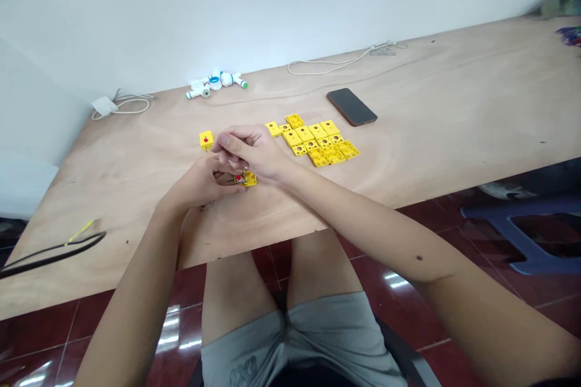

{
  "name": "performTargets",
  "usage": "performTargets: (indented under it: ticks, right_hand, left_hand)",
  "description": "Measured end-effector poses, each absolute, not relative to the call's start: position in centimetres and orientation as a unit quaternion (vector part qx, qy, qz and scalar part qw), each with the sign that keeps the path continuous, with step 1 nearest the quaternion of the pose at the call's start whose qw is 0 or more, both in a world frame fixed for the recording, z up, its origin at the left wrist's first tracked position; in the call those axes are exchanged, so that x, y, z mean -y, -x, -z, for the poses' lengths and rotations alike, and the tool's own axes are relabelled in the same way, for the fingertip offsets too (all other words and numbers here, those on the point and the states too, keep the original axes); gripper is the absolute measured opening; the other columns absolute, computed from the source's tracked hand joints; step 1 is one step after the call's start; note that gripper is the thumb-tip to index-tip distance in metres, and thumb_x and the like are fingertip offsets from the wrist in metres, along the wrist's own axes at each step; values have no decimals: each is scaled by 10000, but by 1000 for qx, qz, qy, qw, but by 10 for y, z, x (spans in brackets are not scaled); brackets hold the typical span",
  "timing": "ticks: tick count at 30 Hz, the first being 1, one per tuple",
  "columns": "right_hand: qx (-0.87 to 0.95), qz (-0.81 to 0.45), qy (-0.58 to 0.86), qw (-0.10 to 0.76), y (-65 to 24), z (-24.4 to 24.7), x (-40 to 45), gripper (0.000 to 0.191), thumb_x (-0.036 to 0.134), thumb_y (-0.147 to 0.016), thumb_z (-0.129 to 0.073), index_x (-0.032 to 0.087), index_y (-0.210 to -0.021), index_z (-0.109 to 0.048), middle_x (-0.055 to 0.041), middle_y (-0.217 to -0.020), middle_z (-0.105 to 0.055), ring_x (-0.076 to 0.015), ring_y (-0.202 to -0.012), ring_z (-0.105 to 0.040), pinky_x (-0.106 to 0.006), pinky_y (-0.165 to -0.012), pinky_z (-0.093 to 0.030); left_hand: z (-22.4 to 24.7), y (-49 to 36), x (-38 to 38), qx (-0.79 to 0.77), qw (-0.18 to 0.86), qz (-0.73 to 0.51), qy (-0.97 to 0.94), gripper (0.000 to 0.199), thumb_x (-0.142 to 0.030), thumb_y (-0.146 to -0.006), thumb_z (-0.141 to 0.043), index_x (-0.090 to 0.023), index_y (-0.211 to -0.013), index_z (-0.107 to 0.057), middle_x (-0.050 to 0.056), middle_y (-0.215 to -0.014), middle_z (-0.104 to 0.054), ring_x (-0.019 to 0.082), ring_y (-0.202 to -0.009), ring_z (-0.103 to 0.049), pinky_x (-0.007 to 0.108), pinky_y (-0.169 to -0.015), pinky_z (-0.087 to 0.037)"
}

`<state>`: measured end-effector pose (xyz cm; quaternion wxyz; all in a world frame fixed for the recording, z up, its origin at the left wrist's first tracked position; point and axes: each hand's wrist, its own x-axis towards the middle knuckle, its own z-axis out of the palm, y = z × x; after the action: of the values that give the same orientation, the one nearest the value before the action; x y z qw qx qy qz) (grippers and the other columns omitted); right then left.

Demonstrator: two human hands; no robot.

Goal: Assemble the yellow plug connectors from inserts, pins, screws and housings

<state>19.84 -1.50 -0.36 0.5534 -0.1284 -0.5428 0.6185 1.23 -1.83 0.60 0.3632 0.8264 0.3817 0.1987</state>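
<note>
Over the plywood table (136, 205), the left hand (197, 181) and right hand (252, 151) are working close together, fingers curled, grip hidden; a red-dotted yellow module (246, 179) is sitting just beside the left fingertips, near the yellow plates (304, 134).

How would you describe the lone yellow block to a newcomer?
On the light plywood table, find the cluster of flat yellow plastic pieces. Left of it sits a small yellow plastic block. It stands alone and shows a red dot on top.
</note>
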Motion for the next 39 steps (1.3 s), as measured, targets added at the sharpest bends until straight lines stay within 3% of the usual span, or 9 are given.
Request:
performTargets:
  ticks: [8,14,17,20,22,25,29,32,39]
  right_hand:
    - [542,-593,159,574,-194,6,20,524,685,-924,-872,168,-950,-788,8,-782,-725,-50,-539,-463,-197,-458,-370]
    - [511,-612,157,583,-204,-5,14,530,718,-892,-885,202,-932,-771,31,-753,-607,-81,-617,-509,-217,-520,-435]
    - [477,-533,184,674,-230,-22,11,507,732,-910,-862,234,-933,-766,-10,-951,-698,-95,-738,-575,-245,-654,-535]
    - [516,-408,257,708,-264,-30,21,449,708,-984,-799,260,-973,-838,16,-792,-644,-107,-666,-546,-275,-643,-528]
    - [569,-325,311,688,-285,-27,39,344,615,-1033,-792,283,-1037,-885,12,-765,-687,-130,-663,-608,-305,-638,-533]
    - [659,-184,348,640,-311,-14,77,101,331,-1058,-816,317,-1038,-915,-6,-808,-802,-184,-817,-734,-375,-800,-601]
    - [736,-88,360,567,-333,7,120,343,97,-955,-872,340,-1194,-907,-29,-1004,-840,-185,-842,-768,-346,-722,-621]
    - [797,-57,336,498,-343,20,136,376,57,-996,-811,269,-1302,-863,-69,-1076,-813,-194,-931,-797,-348,-800,-671]
    - [864,7,348,364,-349,32,144,173,135,-1093,-695,166,-1216,-814,-107,-1062,-742,-223,-995,-744,-391,-844,-676]
  left_hand:
    - [-3,-11,16,-371,330,-209,-843,225,-180,-858,-917,-168,-1049,-797,20,-1007,-761,187,-950,-724,264,-773,-617]
    - [-7,-10,17,-343,333,-199,-855,138,-246,-876,-910,-184,-994,-876,10,-874,-694,140,-756,-623,248,-629,-505]
    - [-10,-11,18,-340,336,-195,-857,190,-310,-887,-900,-225,-1057,-913,-4,-799,-655,131,-667,-564,273,-605,-468]
    - [-9,-10,18,-341,324,-196,-860,245,-346,-889,-899,-250,-1114,-924,-1,-805,-670,143,-682,-578,295,-666,-489]
    - [-8,-10,17,-347,322,-193,-860,255,-353,-892,-890,-250,-1123,-922,12,-844,-715,157,-713,-612,309,-712,-518]
    - [-5,-9,17,-356,327,-182,-856,286,-366,-887,-883,-254,-1148,-910,47,-982,-814,206,-832,-706,340,-790,-569]
    - [-4,-8,16,-372,331,-183,-848,317,-398,-856,-901,-235,-1127,-889,78,-1129,-864,272,-1002,-771,388,-897,-600]
    - [-4,-7,16,-369,321,-190,-851,273,-383,-863,-898,-227,-1086,-880,66,-1047,-845,243,-937,-745,371,-875,-592]
    - [2,-2,13,-347,302,-238,-855,345,-429,-833,-966,-239,-1109,-884,48,-999,-780,181,-813,-605,327,-795,-511]
